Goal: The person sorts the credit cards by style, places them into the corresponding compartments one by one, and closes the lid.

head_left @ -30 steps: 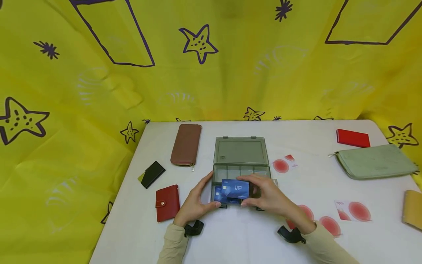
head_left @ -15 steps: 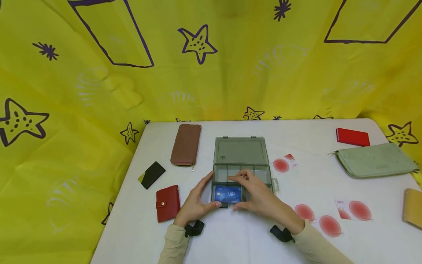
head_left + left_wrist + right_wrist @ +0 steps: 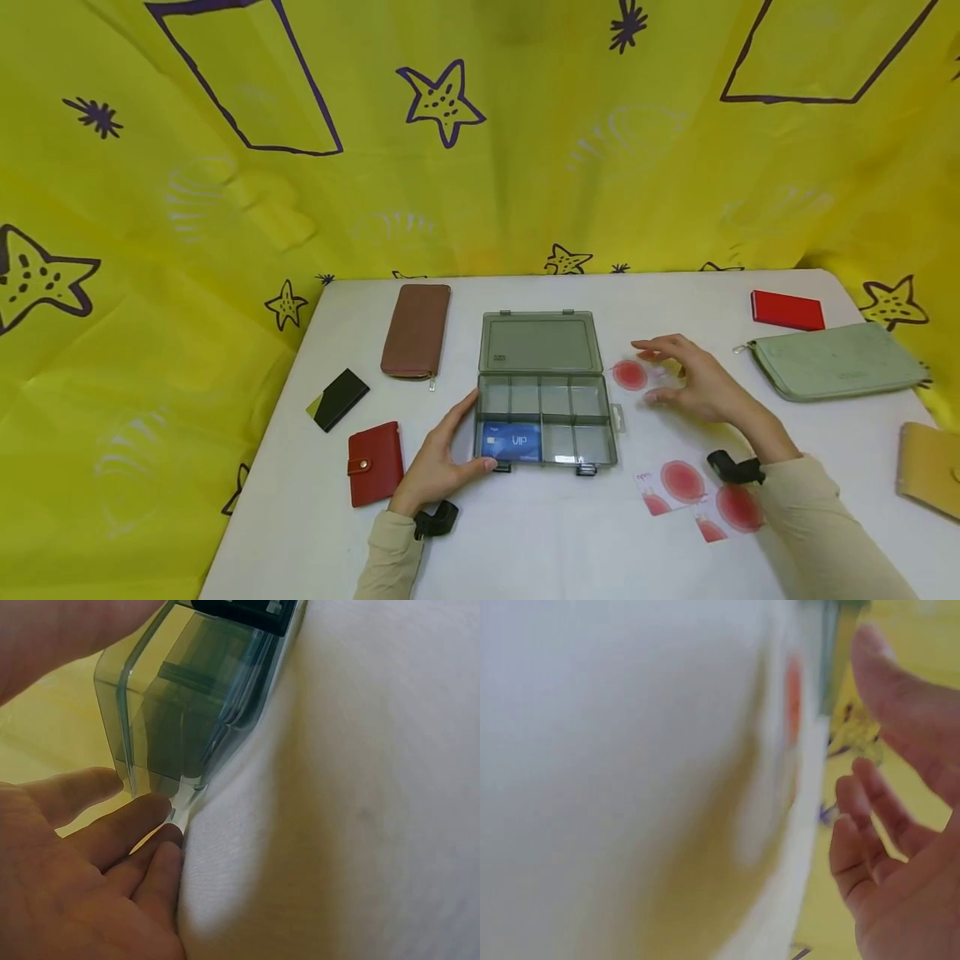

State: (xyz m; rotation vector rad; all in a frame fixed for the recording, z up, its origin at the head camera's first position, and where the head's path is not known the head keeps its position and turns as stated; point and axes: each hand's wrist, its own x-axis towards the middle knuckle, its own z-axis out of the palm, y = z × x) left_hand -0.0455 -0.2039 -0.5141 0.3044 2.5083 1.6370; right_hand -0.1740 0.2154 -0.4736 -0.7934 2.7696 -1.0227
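A translucent grey-green compartment box (image 3: 557, 442) lies with its lid folded back in the middle of the table. A blue VIP card (image 3: 512, 441) lies in its front left compartment. My left hand (image 3: 438, 467) rests against the box's left side, fingers fairly straight along the edge and thumb at the front left corner. In the left wrist view, the fingertips (image 3: 161, 806) touch or nearly touch the box wall. My right hand (image 3: 697, 383) hovers right of the box with nothing in it, thumb and fingers apart, beside a red-and-white card (image 3: 628, 375) that it partly covers.
More red-and-white cards (image 3: 682, 482) lie near my right forearm. On the left are a brown wallet (image 3: 417, 329), a black card holder (image 3: 341, 400) and a red snap wallet (image 3: 375, 465). A red case (image 3: 787, 311), green pouch (image 3: 840, 362) and yellow wallet (image 3: 930, 467) stand right.
My right hand lowered a blue VIP card into the front left compartment, let go and moved right towards the red-and-white card. My left hand stayed by the box.
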